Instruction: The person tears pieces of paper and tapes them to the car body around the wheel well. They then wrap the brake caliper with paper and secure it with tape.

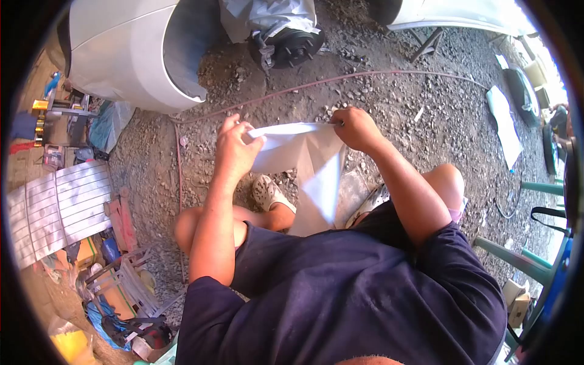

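Note:
A pale translucent sheet (310,158) is stretched between my two hands over the gravel, its lower part hanging down toward my lap. My left hand (237,146) pinches the sheet's left top corner between thumb and fingers. At the right top corner, my right hand (357,129) has its fingers closed on the sheet's edge. Light falls in a bright patch on the hanging part. Behind and below the sheet are my feet in patterned clogs (267,193).
A white car body panel (121,55) stands at upper left, beside a wheel hub (292,48). A reddish hose (292,89) crosses the gravel. Tools and a striped panel (61,210) lie left. A green chair (517,261) and tires (521,94) are at right.

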Tool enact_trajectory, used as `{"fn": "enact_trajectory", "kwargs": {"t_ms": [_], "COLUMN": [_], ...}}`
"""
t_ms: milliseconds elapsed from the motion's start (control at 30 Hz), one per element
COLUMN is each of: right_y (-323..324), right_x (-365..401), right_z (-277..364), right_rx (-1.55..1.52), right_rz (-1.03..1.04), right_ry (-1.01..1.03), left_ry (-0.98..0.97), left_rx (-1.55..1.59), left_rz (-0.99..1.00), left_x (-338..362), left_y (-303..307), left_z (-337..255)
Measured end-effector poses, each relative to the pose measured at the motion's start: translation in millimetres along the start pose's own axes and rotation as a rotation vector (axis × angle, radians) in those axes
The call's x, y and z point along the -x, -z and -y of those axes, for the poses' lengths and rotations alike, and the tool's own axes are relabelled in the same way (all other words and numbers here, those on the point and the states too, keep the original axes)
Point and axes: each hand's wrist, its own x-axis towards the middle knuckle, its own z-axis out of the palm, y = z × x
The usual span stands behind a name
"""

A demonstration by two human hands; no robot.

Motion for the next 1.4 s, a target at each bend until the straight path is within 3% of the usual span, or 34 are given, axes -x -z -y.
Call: {"fn": "enact_trajectory", "kwargs": {"t_ms": [167, 467, 633, 900, 1033, 1267, 1400], "right_y": [-15, 4, 25, 47, 46, 15, 14], "right_x": [-4, -14, -10, 4, 14, 19, 23], "right_z": [-29, -47, -30, -5, 3, 6, 7], "right_rx": [0.054, 0.086, 0.041, -0.128, -0.098, -0.081, -0.097], "right_rz": [0.186, 0.197, 0.306, 0.263, 0.238, 0.303, 0.319], "right_ry": [0.069, 0.085, 0.180, 0.407, 0.339, 0.500, 0.496], "left_ry": [-0.154, -0.150, -0.173, -0.446, -0.378, -0.362, -0.376], "left_rx": [-0.089, -0.360, -0.503, -0.172, -0.035, -0.005, 0.025], "left_rz": [-0.254, -0.319, -0.172, 0.017, 0.095, 0.228, 0.266], "left_x": [-6, 0, 11, 7, 15, 28, 31], "left_y": [9, 26, 18, -23, -26, -36, -42], "left_z": [10, 7, -18, -27, -49, -74, -75]}}
